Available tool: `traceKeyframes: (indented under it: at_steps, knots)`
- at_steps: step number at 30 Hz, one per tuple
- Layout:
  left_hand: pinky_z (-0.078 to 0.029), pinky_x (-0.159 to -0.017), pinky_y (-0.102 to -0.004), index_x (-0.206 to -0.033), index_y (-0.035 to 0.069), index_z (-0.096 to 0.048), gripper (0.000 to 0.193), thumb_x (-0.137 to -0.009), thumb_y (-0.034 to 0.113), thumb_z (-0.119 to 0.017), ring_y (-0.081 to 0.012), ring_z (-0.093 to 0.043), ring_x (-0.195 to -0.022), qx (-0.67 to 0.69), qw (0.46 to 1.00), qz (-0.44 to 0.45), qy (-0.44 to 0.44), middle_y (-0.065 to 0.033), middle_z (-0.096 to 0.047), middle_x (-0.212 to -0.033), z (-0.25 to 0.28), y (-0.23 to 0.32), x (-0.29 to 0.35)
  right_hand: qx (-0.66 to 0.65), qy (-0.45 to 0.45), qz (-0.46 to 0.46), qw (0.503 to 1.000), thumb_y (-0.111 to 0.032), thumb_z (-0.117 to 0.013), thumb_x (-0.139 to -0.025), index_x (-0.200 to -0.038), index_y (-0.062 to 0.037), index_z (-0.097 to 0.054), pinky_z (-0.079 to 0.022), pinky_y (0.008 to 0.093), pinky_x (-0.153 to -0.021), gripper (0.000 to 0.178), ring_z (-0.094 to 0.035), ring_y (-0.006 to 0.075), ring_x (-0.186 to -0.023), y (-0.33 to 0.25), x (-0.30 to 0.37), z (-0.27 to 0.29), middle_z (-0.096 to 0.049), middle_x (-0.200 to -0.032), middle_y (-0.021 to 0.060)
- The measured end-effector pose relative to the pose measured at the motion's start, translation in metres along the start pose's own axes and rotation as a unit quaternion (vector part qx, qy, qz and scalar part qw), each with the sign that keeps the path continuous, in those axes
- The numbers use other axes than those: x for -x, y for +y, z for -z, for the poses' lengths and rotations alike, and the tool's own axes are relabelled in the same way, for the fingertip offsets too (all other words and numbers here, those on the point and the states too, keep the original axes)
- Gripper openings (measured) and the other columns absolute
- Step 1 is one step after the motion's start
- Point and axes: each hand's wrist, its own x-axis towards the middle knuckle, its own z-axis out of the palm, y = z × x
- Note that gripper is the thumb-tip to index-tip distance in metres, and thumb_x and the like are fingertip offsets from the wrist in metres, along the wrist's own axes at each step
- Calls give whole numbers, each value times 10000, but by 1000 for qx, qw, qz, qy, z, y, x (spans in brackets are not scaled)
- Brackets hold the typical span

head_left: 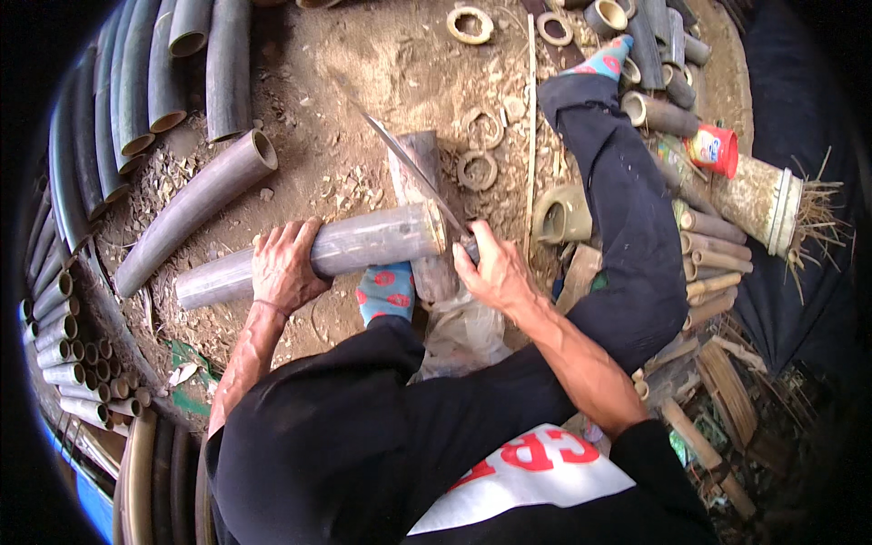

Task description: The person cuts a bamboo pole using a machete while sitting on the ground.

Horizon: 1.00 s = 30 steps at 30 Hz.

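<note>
My left hand (pixel 289 262) is wrapped over a thick grey bamboo tube (pixel 363 242), pressing down on its middle. The tube's right end rests across a short log (pixel 421 168) on the ground. My right hand (pixel 495 271) grips the dark handle of a hand saw (pixel 411 160). Its long thin blade slants away to the far left, lying against the tube close to its right end; the teeth are too small to make out. My sock-covered left foot (pixel 387 289) is beneath the tube, beside the log.
Another bamboo tube (pixel 195 213) lies at the left, near long dark tubes (pixel 229 68). Cut bamboo rings (pixel 477 170) and shavings litter the dirt. My right leg (pixel 627 200) stretches along the right, beside short bamboo pieces (pixel 661 113) and a red container (pixel 718 151).
</note>
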Motion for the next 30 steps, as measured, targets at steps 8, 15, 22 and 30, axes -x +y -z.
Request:
traceKeyframes:
  at_steps: [8, 15, 22, 30]
  knots:
    - [-423, -946, -446, -1228, 167, -569, 677, -595, 204, -806, -285, -594, -1050, -30, 997, -8, 77, -71, -616, -1112, -16, 4, 12, 83, 69, 71, 992, -212, -627, -928, -1078, -8, -537, -537, 416, -552, 269, -685, 396, -677, 5, 4, -13, -655, -794, 225]
    - [-396, -984, -469, -1262, 134, -560, 695, -616, 216, -803, -288, -579, -1090, -40, 992, -7, 121, -84, -609, -1141, -23, 5, 20, -67, 172, 140, 973, -215, -618, -936, -1045, -25, -525, -537, 444, -548, 238, -690, 394, -659, -33, 4, 2, -665, -821, 244]
    - [-384, -1005, -477, -1284, 123, -556, 699, -629, 199, -787, -288, -568, -1111, -63, 987, -8, 145, -97, -596, -1168, -32, 5, 26, -46, 53, -9, 998, -211, -634, -925, -1046, -3, -507, -532, 495, -549, 272, -677, 424, -652, -3, 2, -12, -660, -771, 250]
    - [-372, -1031, -461, -1253, 122, -555, 667, -629, 203, -777, -305, -562, -1140, -66, 986, 0, 151, -104, -606, -1154, -29, 11, 23, 12, -16, -68, 997, -234, -650, -912, -1031, -11, -539, -516, 493, -608, 276, -667, 442, -700, 20, -6, -8, -658, -780, 237]
